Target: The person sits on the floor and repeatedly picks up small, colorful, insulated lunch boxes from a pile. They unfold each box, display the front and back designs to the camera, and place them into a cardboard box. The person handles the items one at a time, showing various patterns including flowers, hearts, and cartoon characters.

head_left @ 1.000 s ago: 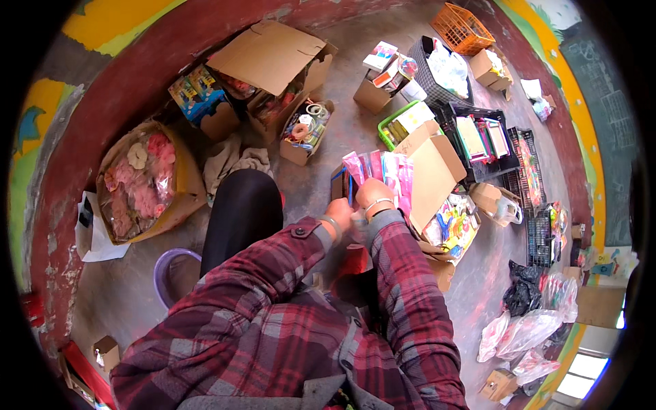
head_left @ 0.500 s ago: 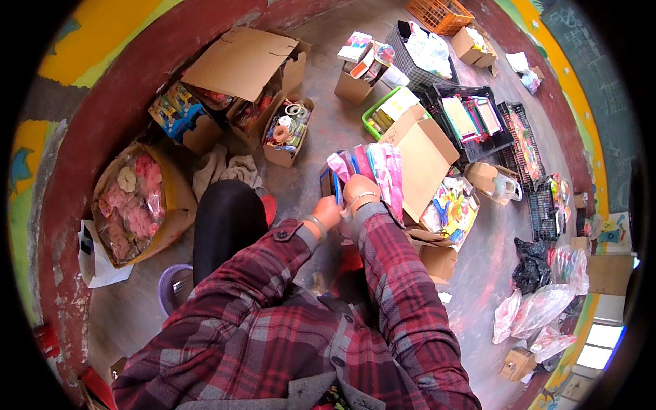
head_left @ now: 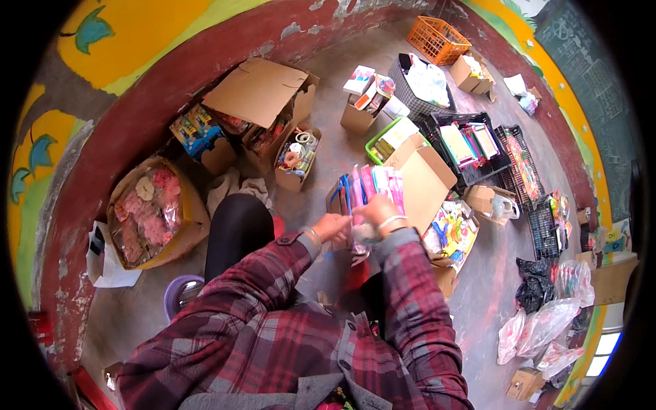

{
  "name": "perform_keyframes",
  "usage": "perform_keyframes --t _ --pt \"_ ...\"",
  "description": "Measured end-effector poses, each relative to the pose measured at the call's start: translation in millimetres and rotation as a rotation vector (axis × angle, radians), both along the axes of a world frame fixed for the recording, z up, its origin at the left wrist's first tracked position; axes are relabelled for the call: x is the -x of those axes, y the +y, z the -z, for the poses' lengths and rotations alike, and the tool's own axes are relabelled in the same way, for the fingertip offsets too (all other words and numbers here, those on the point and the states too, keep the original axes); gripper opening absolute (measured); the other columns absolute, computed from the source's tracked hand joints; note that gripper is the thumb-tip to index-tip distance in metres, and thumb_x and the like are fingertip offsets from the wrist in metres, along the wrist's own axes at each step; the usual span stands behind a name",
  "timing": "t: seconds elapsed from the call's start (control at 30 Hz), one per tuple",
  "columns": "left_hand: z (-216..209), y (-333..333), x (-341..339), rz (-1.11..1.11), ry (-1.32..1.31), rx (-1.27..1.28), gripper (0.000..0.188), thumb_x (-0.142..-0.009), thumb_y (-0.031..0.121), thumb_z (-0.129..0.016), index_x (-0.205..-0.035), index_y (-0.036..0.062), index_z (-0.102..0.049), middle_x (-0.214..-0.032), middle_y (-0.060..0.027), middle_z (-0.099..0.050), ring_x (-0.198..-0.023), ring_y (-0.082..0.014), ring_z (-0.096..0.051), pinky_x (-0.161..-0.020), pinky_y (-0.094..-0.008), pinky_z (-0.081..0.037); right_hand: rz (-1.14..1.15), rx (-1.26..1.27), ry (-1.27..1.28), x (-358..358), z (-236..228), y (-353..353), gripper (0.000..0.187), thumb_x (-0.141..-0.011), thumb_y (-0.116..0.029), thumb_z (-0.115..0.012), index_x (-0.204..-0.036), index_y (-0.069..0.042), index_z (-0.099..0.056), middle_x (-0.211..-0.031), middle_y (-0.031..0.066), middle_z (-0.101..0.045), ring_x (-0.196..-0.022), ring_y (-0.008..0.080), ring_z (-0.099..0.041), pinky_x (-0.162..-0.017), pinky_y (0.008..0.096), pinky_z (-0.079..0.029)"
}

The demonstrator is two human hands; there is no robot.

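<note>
My left hand and my right hand meet at the near end of a box packed with upright, flat pink, blue and purple packets. The right hand, wearing a pale band at the wrist, is closed over the packets' near ends. Fingers of my left hand are bent together and point toward the right one. A blurred, pale, partly see-through thing shows just below the hands; its kind is unclear. Beside the box's right side rises a large cardboard flap.
Right of the flap is a carton of bright small items. Farther off stand a green basket, black crates and an orange crate. On the left are a carton of pink flowers, a small tape carton and a purple bucket.
Both hands have come down and nearer me, with the right one moving rightward. More of the packets now shows. The whole view has shifted slightly.
</note>
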State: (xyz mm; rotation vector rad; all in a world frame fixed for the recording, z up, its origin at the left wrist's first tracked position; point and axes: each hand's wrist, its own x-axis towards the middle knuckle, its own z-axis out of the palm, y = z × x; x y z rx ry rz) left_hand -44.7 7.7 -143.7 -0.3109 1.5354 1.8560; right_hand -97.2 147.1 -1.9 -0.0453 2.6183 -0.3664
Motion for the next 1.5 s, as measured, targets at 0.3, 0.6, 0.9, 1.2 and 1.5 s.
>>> perform_keyframes --t 0.3,0.6,0.9,1.2,1.5 --pt "54 -19 -7 -0.116 0.006 0.294 0.03 -0.083 0.029 -0.058 -0.095 0.0012 -0.057 -0.079 -0.0105 -0.061 -0.065 -0.0226 -0.063 -0.055 -0.0358 -0.054 0.898 1.264 0.356 -88 -47 98 0.023 -0.084 -0.02 -0.061 -0.088 0.003 -0.062 -0.068 0.0055 -0.059 -0.059 0.0134 -0.057 -0.056 0.0248 -0.047" --pt "61 15 -16 -0.148 -0.101 0.129 0.042 -0.076 0.037 -0.066 -0.098 0.0011 -0.059 -0.082 -0.0115 -0.06 -0.066 -0.029 -0.061 -0.056 -0.0452 -0.051 0.766 1.137 0.371 -95 -45 114 0.024 -0.09 -0.017 -0.052 -0.097 0.005 -0.061 -0.069 0.0069 -0.058 -0.058 0.014 -0.059 -0.053 0.0253 -0.049" --pt "180 54 21 -0.311 -0.135 0.275 0.046 -0.079 0.026 -0.069 -0.118 0.0075 -0.053 -0.104 -0.0154 -0.063 -0.089 -0.0318 -0.062 -0.071 -0.0548 -0.048 0.699 1.071 0.296 -75 -45 96 0.026 -0.091 -0.017 -0.052 -0.101 0.006 -0.06 -0.067 0.0046 -0.059 -0.062 0.0105 -0.055 -0.062 0.0219 -0.044" --pt "179 23 47 -0.294 -0.107 0.01 0.029 -0.086 0.018 -0.061 -0.108 -0.0001 -0.061 -0.096 -0.0141 -0.066 -0.08 -0.0259 -0.066 -0.07 -0.0422 -0.053 0.67 0.985 0.247 -52 -27 102 0.025 -0.091 -0.016 -0.052 -0.1 0.006 -0.059 -0.065 0.0043 -0.058 -0.061 0.0108 -0.055 -0.06 0.0225 -0.044" --pt "145 -23 148 -0.384 0.197 0.117 0.025 -0.084 0.007 -0.046 -0.103 0.0018 -0.061 -0.09 -0.0142 -0.065 -0.082 -0.0279 -0.064 -0.069 -0.0393 -0.052 0.694 1.051 0.172 -41 -35 88 0.024 -0.09 -0.016 -0.054 -0.097 0.007 -0.061 -0.066 0.0061 -0.06 -0.061 0.0106 -0.055 -0.059 0.0223 -0.044"
